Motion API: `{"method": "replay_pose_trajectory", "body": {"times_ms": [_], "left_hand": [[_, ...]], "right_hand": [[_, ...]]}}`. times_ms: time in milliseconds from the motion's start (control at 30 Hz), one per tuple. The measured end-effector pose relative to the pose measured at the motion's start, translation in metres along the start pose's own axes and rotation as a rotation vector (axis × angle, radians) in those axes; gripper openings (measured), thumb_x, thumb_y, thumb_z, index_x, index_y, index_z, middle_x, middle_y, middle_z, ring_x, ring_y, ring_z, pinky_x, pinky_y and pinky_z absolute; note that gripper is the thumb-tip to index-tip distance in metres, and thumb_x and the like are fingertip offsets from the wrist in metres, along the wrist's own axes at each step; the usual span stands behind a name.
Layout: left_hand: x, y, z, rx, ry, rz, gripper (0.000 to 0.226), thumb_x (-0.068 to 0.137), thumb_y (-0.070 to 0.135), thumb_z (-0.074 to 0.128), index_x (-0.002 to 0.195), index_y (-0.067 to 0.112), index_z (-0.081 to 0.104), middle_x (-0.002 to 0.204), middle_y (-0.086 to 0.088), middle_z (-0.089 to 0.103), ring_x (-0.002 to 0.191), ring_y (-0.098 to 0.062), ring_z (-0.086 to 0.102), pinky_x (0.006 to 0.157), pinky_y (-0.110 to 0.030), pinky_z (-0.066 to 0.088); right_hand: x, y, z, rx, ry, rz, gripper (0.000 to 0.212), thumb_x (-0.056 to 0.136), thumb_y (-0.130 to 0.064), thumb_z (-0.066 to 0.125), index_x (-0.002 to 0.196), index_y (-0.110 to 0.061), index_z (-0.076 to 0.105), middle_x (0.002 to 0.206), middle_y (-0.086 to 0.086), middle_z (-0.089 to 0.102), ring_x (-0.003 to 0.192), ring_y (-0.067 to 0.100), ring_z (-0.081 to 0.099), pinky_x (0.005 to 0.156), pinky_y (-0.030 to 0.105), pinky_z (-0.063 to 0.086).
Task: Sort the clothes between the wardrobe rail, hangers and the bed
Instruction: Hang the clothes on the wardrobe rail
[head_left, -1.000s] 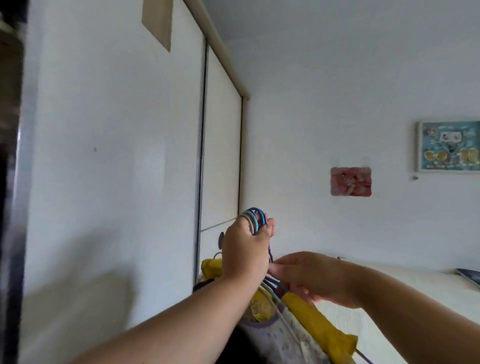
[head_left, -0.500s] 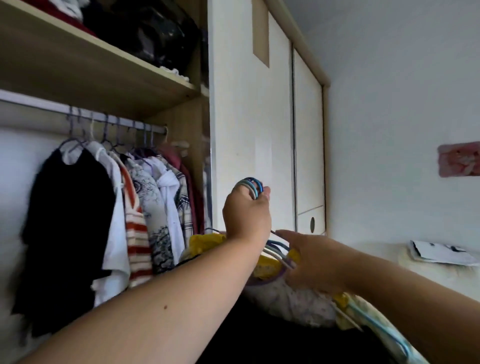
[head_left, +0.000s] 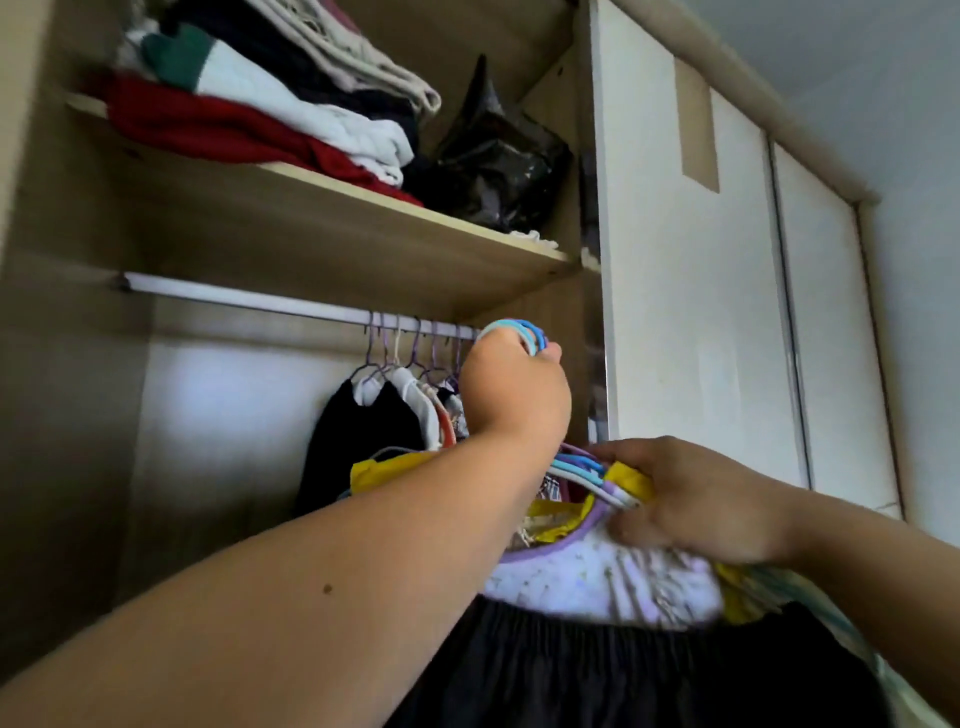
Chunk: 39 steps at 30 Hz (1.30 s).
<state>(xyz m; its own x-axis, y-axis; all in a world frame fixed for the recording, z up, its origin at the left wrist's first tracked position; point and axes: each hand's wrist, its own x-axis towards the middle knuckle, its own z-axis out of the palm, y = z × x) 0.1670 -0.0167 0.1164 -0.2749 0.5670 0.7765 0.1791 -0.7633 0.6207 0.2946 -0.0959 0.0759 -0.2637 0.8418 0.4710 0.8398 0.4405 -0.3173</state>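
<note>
Left hand (head_left: 511, 387) grips curved plastic hanger hooks (head_left: 519, 332) — smooth, blue.

A metal rail (head_left: 249, 301) runs across the centre left of the frame, under a shelf. Thin hangers (head_left: 410, 353) crowd its right end, carrying a black garment (head_left: 358, 441) and white and patterned clothes (head_left: 431, 410) pressed close together. Right of centre, a bunch of blue and white hanger hooks (head_left: 519, 332) rises just beside the rail's end; their arms (head_left: 582, 467) fan out lower down. From them hang a yellow piece (head_left: 384, 470), a white top with lilac trim (head_left: 597, 577) and a black skirt (head_left: 623, 670) with a gathered waist at the bottom.
</note>
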Motion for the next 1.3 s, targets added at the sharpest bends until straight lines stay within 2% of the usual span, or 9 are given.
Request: {"method": "replay_pose_trajectory", "body": {"times_ms": [100,300,433,533,667,900,1033,1133,1300], "left_hand": [[0.009,0.002,-0.011,0.090,0.077,0.049,0.024,0.085,0.025,0.067,0.074,0.007,0.056,0.087,-0.016,0.068,0.083,-0.033,0.065,0.067,-0.033,0.048],[0.044,-0.022,-0.037,0.086,0.153,-0.020,0.021,0.083,0.022,0.068,0.085,0.001,0.066,0.082,-0.011,0.070,0.077,-0.025,0.068,0.074,-0.038,0.057],[0.066,-0.039,-0.054,0.050,0.156,-0.067,0.019,0.083,0.016,0.067,0.075,-0.001,0.064,0.070,-0.011,0.066,0.058,-0.021,0.054,0.059,-0.029,0.045],[0.086,-0.052,-0.060,-0.034,0.105,-0.153,0.007,0.086,0.009,0.065,0.080,0.005,0.066,0.076,-0.009,0.069,0.063,-0.014,0.063,0.051,-0.019,0.046],[0.120,-0.066,-0.070,-0.056,0.039,-0.187,0.008,0.088,0.006,0.061,0.082,0.008,0.066,0.084,-0.011,0.073,0.075,-0.016,0.069,0.058,-0.020,0.049],[0.184,-0.092,-0.072,-0.070,-0.119,-0.143,0.015,0.090,0.002,0.059,0.078,0.012,0.062,0.072,0.000,0.069,0.066,-0.008,0.067,0.053,-0.017,0.047],[0.230,-0.103,-0.072,-0.045,-0.172,-0.110,0.012,0.088,-0.001,0.060,0.080,0.008,0.059,0.079,-0.010,0.068,0.056,-0.008,0.065,0.045,-0.016,0.048],[0.265,-0.115,-0.076,-0.014,-0.196,-0.112,0.008,0.085,-0.002,0.064,0.083,0.004,0.060,0.088,-0.018,0.069,0.063,-0.014,0.067,0.060,-0.024,0.059],[0.327,-0.138,-0.089,0.199,-0.158,0.001,0.010,0.080,0.004,0.071,0.089,0.004,0.067,0.085,-0.015,0.069,0.066,-0.018,0.066,0.072,-0.033,0.058]], "right_hand": [[0.025,0.007,0.003,0.121,-0.077,-0.082,0.053,0.062,-0.025,0.067,0.114,-0.034,0.062,0.097,0.000,0.073,0.087,0.024,0.070,0.083,0.041,0.056],[0.079,0.002,0.019,0.131,-0.110,-0.224,0.035,0.074,-0.017,0.071,0.107,-0.027,0.064,0.068,0.001,0.063,0.053,0.011,0.053,0.050,0.023,0.042],[0.114,-0.006,0.028,0.138,-0.138,-0.269,0.030,0.071,-0.029,0.074,0.100,-0.027,0.064,0.071,-0.004,0.062,0.060,0.011,0.055,0.056,0.026,0.042],[0.138,-0.011,0.035,0.162,-0.172,-0.292,0.033,0.071,-0.037,0.075,0.099,-0.024,0.065,0.074,-0.006,0.062,0.064,0.008,0.055,0.060,0.026,0.042],[0.168,-0.022,0.045,0.238,-0.158,-0.261,0.022,0.073,-0.033,0.074,0.086,-0.019,0.062,0.065,-0.008,0.054,0.059,0.008,0.049,0.053,0.025,0.035],[0.229,-0.038,0.059,0.271,-0.039,-0.156,0.017,0.069,-0.018,0.071,0.077,-0.011,0.058,0.064,0.002,0.051,0.055,0.014,0.044,0.049,0.023,0.029],[0.274,-0.046,0.061,0.238,0.074,-0.141,0.022,0.060,-0.020,0.070,0.076,-0.005,0.063,0.062,0.003,0.052,0.057,0.015,0.048,0.052,0.024,0.034],[0.306,-0.056,0.059,0.208,0.074,-0.110,0.011,0.067,-0.018,0.068,0.072,-0.008,0.067,0.051,-0.002,0.057,0.047,0.011,0.050,0.045,0.017,0.035],[0.362,-0.073,0.062,0.173,0.142,-0.108,0.012,0.067,-0.018,0.068,0.060,-0.011,0.062,0.043,-0.003,0.054,0.042,0.012,0.048,0.043,0.016,0.036]]}}
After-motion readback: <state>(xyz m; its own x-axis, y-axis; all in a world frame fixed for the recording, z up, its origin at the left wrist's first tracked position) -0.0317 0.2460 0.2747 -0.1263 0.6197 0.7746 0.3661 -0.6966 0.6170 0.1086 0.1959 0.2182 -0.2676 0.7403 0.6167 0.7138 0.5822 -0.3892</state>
